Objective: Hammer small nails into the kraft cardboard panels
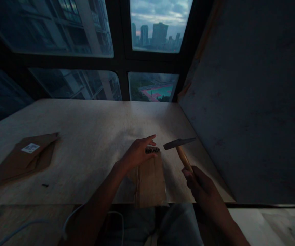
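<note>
My right hand (197,179) is closed round the wooden handle of a hammer (182,153). Its metal head is raised to the right of a brown cardboard piece (151,181), apart from it. At the far end of the cardboard shows a row of small dark pieces (152,150), too dim to name. My left hand (139,150) lies at the left of that end, fingers stretched out and apart. Its thumb reaches over the cardboard beside the dark row, and the index finger points past the end.
Flattened cardboard (38,160) with a white label lies at the left of the pale table (91,130). A small dark object (45,185) sits near the front edge. A grey wall (244,102) bounds the right side, windows the back. A white cable (70,217) hangs below the edge.
</note>
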Tool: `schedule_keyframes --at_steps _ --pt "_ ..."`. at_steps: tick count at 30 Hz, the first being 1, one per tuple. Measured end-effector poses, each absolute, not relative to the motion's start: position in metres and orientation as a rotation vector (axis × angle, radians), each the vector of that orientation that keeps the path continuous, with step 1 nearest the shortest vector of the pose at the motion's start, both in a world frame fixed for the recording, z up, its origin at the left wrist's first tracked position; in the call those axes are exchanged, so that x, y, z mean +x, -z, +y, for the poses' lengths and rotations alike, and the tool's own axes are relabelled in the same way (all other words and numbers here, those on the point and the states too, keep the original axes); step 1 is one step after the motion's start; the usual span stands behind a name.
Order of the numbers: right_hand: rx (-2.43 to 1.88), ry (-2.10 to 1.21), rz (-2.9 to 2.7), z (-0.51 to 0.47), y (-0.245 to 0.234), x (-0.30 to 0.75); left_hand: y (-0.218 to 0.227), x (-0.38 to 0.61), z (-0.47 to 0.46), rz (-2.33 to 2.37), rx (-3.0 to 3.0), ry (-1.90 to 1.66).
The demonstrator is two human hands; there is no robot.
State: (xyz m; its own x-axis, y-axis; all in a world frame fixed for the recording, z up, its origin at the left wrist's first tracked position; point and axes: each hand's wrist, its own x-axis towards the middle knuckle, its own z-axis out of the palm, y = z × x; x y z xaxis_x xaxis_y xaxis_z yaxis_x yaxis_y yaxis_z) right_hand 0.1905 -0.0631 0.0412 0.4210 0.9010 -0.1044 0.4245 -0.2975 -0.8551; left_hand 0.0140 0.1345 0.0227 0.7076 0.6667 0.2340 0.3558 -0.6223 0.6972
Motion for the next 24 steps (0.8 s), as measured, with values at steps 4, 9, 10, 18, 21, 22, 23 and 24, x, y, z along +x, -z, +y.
schedule_keyframes --at_steps 4,9,10,18,21,22,23,24 --pt "-1.865 -0.79 -1.12 -0.065 -0.035 0.191 -0.019 0.023 0.137 0.742 2.235 -0.604" --pt "-1.867 -0.827 -1.147 -0.063 -0.027 0.195 -0.012 0.023 0.136 0.744 2.137 -0.622" --pt "-1.869 -0.836 -1.146 -0.062 -0.027 0.195 -0.011 0.023 0.136 0.746 2.131 -0.621" --pt "-1.826 -0.893 -1.113 -0.054 -0.023 0.195 -0.005 0.024 0.136 0.715 2.092 -0.675" --pt "-1.812 -0.883 -1.12 -0.051 -0.019 0.195 0.0 0.023 0.136 0.695 2.081 -0.711" --pt "-1.815 -0.887 -1.12 -0.051 -0.018 0.194 0.001 0.023 0.136 0.694 2.08 -0.722" --pt "-1.82 -0.893 -1.116 -0.05 -0.017 0.193 0.001 0.023 0.136 0.693 2.079 -0.73" --pt "-1.825 -0.897 -1.11 -0.049 -0.016 0.193 0.002 0.023 0.135 0.691 2.074 -0.735"
